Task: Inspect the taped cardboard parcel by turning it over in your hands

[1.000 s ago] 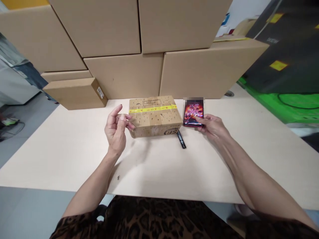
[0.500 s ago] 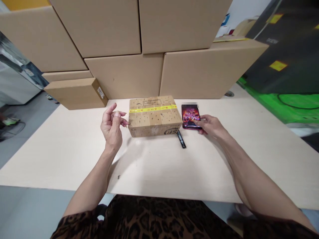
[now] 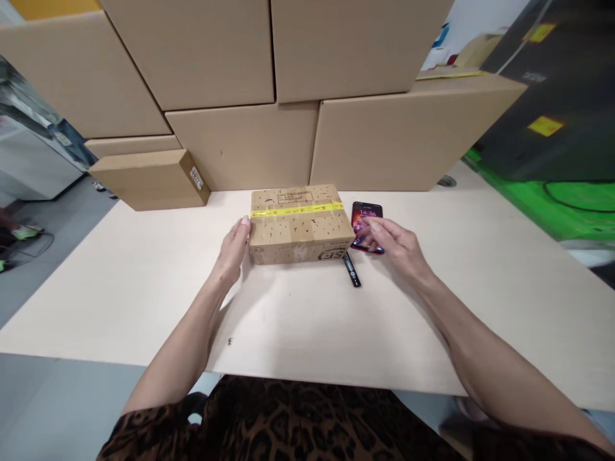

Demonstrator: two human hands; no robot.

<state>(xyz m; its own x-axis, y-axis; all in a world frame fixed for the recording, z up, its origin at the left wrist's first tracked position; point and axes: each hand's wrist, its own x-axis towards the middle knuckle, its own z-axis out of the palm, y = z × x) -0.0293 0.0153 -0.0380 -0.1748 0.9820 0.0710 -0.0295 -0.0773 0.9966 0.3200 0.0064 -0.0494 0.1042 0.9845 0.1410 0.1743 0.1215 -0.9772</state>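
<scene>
A cardboard box (image 3: 302,227) with yellow tape across its top and dark marks lies in the middle of the table. Against its left side rests my left hand (image 3: 234,246), fingers stretched along the wall and thumb near the top edge; the far fingers are partly hidden. My right hand (image 3: 396,243) hovers over the lower part of a phone (image 3: 368,208), fingers loosely bent and apart, holding nothing. The phone lies face up right of the box, its lit screen showing a clock. A black pen-like marker (image 3: 353,272) pokes out by the box's front right corner.
Large cardboard boxes (image 3: 240,147) are stacked along the back of the pale table (image 3: 307,320). A smaller flat box (image 3: 148,182) with a label stands at the back left. Behind the table on the right are a dark panel (image 3: 533,115) and a green surface (image 3: 562,211).
My left hand has turned and moved right, onto the box's side. My right hand has left the phone's right edge and shifted left above it. The screen now shows the clock.
</scene>
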